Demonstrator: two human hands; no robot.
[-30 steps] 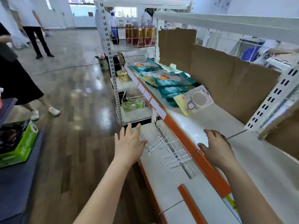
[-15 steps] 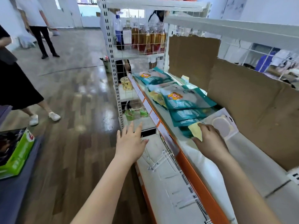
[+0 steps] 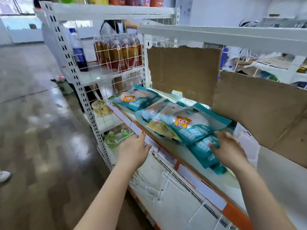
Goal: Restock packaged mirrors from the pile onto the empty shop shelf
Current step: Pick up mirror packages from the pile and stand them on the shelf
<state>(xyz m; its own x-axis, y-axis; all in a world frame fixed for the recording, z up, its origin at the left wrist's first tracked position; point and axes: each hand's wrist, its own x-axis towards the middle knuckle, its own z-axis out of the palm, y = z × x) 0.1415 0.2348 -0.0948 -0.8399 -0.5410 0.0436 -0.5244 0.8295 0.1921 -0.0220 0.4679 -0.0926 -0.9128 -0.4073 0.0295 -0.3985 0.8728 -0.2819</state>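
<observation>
left grip (image 3: 134,150): open, fingers straight, tips at the shelf (image 3: 272,176) front strip.
right grip (image 3: 228,151): palm down on teal packets (image 3: 191,130); blurred, can't tell if it's gripping.
mirror pack (image 3: 245,140): white, blurred, on shelf just right of right grip.

Bright, even daylight fills the shop. A window (image 3: 11,7) at the upper left is blown out to white, and the glossy floor (image 3: 41,130) carries pale streaks of glare. Shadows are soft and faint. Motion blur smears the whole view: the teal packets (image 3: 192,131), the left hand (image 3: 134,150) and the right hand (image 3: 229,150) all lose their edges. Wide-angle distortion bends the perforated upright (image 3: 69,67) and stretches the corners. The far background is hazy.
</observation>
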